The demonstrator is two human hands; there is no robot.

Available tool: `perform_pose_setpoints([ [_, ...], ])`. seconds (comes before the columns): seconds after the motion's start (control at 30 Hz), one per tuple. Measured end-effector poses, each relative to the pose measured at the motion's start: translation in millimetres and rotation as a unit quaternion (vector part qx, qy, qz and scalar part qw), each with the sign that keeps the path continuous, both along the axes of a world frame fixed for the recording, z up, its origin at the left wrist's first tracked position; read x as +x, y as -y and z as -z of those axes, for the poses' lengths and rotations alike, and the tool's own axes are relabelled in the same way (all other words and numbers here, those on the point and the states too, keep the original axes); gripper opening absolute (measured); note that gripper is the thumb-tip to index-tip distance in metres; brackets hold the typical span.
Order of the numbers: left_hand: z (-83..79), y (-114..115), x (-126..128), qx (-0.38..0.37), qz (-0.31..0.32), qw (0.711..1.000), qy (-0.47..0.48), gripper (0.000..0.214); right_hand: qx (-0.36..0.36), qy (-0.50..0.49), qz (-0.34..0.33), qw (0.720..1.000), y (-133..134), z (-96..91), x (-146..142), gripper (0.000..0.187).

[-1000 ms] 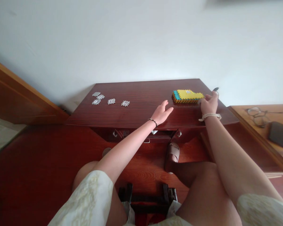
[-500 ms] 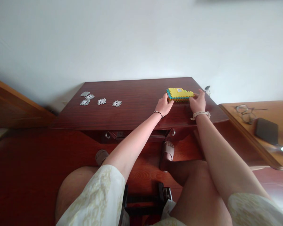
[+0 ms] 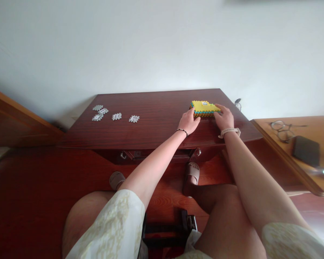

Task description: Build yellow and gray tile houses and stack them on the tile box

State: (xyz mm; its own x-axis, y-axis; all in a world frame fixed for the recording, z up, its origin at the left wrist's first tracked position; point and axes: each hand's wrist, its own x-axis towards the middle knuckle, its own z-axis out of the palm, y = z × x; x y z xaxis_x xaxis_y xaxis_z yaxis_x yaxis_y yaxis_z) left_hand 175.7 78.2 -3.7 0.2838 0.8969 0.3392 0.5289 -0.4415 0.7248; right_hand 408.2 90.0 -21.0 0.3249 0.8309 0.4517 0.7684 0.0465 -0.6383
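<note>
A stack of foam puzzle tiles (image 3: 200, 106) lies at the right side of the dark brown table. Its top tile is yellow with a small white printed patch; blue and orange-yellow layers show along its toothed front edge. My left hand (image 3: 188, 123) grips the stack's front left corner, index finger against the edge and thumb held lower, a little apart. At the opposite end, my right hand (image 3: 224, 117) has its fingers over the right edge and its thumb at the front. Parts of the fingertips are hard to make out.
Several small grey-white toothed pieces with dark markings lie on the table's left: one piece (image 3: 134, 118), another (image 3: 116, 116), and a cluster (image 3: 97, 117). Eyeglasses (image 3: 285, 135) and a black flat object (image 3: 306, 150) rest on the wooden side table (image 3: 317, 126). A wall stands behind.
Both hands have shifted slightly inward along the stack. Its layers sit more evenly, with less blue showing at the left end. My right fingers have come down closer onto the edge.
</note>
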Motion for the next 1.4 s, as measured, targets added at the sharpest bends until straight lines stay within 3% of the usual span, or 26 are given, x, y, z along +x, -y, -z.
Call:
perform_pose_setpoints([
  [0.2, -2.0, 3.3, -1.1, -0.001, 0.011, 1.0, -0.019, 0.057, 0.008, -0.008, 0.005, 1.0, 2.7, -3.5, -4.5, 0.046],
  [0.6, -0.3, 6.8, -3.1, -0.02, 0.03, 0.997, 0.069, 0.057, 0.021, -0.007, 0.015, 1.0, 7.6, -6.2, -6.1, 0.04],
  [1.1, 0.6, 7.8, -3.1, -0.031, 0.009, 0.998, 0.056, 0.051, 0.012, -0.01, 0.018, 1.0, 9.7, -10.2, -10.1, 0.041],
  [1.4, 2.7, 4.9, -3.2, -0.055, 0.005, 0.995, 0.081, 0.052, 0.015, -0.016, 0.025, 0.999, 9.9, -7.9, -8.1, 0.056],
])
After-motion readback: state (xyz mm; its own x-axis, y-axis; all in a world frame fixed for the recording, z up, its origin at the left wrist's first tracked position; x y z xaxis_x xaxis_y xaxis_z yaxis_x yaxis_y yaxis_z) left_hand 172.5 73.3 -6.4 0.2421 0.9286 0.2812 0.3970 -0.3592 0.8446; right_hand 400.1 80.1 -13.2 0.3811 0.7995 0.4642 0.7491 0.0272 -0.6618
